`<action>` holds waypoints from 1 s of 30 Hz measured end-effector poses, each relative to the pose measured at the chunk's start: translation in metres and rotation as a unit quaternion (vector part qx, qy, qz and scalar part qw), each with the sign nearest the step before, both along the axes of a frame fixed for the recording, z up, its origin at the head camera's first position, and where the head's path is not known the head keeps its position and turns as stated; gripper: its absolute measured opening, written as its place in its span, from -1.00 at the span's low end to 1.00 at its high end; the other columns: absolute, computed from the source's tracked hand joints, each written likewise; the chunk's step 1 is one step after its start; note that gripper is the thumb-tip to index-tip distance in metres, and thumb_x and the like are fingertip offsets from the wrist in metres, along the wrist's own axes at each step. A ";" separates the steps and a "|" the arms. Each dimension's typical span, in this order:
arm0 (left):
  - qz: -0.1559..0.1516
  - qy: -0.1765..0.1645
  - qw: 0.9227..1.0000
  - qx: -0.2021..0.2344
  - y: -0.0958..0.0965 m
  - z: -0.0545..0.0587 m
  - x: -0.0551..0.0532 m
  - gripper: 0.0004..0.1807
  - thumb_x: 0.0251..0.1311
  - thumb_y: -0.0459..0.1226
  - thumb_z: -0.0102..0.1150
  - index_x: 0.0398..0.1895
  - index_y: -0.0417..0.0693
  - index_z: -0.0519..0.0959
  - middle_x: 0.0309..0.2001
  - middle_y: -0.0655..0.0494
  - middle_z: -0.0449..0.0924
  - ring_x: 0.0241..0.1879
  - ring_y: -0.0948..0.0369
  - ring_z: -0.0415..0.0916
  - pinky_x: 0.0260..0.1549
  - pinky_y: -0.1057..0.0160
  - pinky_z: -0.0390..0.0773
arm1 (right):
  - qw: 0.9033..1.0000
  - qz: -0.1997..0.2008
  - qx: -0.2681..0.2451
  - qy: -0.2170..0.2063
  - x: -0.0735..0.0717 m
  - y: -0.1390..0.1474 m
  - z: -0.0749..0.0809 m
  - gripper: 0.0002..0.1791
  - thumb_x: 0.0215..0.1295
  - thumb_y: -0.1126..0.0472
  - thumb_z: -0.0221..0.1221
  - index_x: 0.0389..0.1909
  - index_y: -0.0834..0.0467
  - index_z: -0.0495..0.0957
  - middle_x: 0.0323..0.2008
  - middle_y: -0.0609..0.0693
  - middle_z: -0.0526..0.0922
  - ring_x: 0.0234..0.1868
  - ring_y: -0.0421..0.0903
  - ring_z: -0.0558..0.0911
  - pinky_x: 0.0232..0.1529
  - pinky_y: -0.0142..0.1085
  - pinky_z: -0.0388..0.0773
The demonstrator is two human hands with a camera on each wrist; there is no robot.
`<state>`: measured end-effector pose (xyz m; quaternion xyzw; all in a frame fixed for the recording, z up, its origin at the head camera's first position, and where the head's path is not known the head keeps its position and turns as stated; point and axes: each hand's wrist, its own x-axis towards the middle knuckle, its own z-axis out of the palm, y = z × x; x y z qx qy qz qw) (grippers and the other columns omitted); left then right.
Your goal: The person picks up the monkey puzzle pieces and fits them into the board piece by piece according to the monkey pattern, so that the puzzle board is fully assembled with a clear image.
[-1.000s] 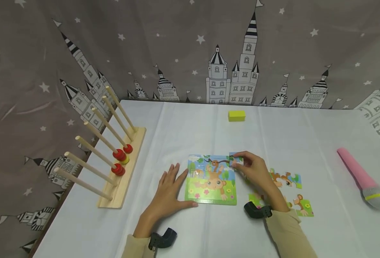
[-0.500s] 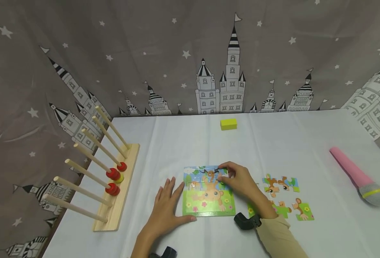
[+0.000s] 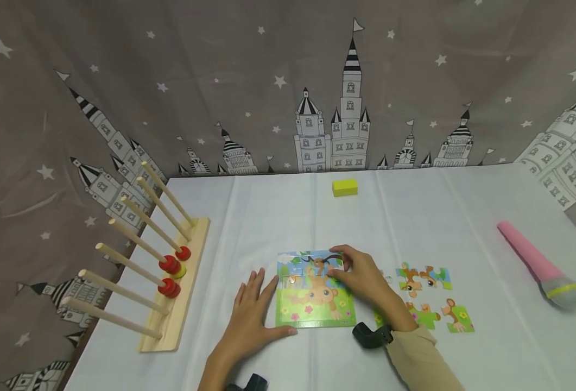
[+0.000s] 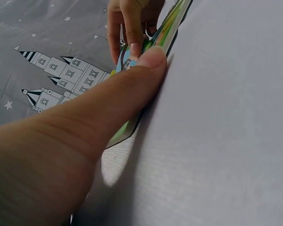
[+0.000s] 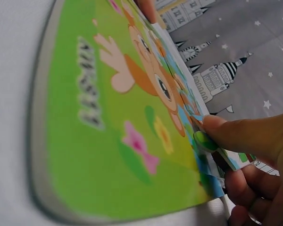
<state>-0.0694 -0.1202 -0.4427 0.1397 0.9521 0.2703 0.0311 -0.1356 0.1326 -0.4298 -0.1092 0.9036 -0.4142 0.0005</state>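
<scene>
A square monkey puzzle board point(image 3: 312, 315) lies on the white table, with pieces laid in its upper part. My left hand point(image 3: 246, 312) rests at its left side, fingers straight and spread, thumb by the lower left corner. In the left wrist view that thumb point(image 4: 132, 77) touches the board's edge. My right hand point(image 3: 366, 277) is over the board's upper right corner. Between its thumb and fingers it pinches a puzzle piece point(image 5: 226, 159), seen tilted against the board in the right wrist view. Most of that piece is hidden by the fingers in the head view.
Several loose puzzle pieces point(image 3: 423, 316) lie right of the board, some partly behind the right forearm. A wooden peg rack point(image 3: 190, 260) with red and yellow rings stands at left. A yellow block point(image 3: 345, 188) sits at the back, a pink toy microphone point(image 3: 532, 258) at far right.
My right hand has moved left with the puzzle piece, from the board's right edge onto its upper right corner. My left hand keeps its place beside the board. The head view has tilted upward.
</scene>
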 end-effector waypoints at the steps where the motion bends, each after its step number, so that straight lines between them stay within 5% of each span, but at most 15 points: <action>1: 0.000 0.001 1.000 0.002 0.001 0.000 -0.001 0.15 -0.38 0.31 0.29 0.37 0.09 0.11 0.44 -0.08 -0.14 0.44 0.00 -0.30 0.36 -0.06 -0.24 | 1.000 0.001 0.006 0.007 -0.001 0.000 0.000 -0.51 -0.05 0.16 0.34 -0.03 0.16 0.52 -0.57 -0.06 0.39 -0.55 -0.23 0.29 -0.48 -0.44 0.25; 30: 0.000 0.013 1.000 0.000 -0.002 0.000 -0.002 0.15 -0.39 0.34 0.27 0.36 0.08 0.14 0.43 -0.08 -0.11 0.43 -0.02 -0.26 0.34 -0.09 -0.19 | 0.999 0.003 0.049 -0.001 0.003 -0.004 -0.002 -0.42 0.04 0.08 0.29 0.09 0.26 0.45 -0.19 0.08 0.28 -0.41 -0.21 0.27 -0.40 -0.45 0.24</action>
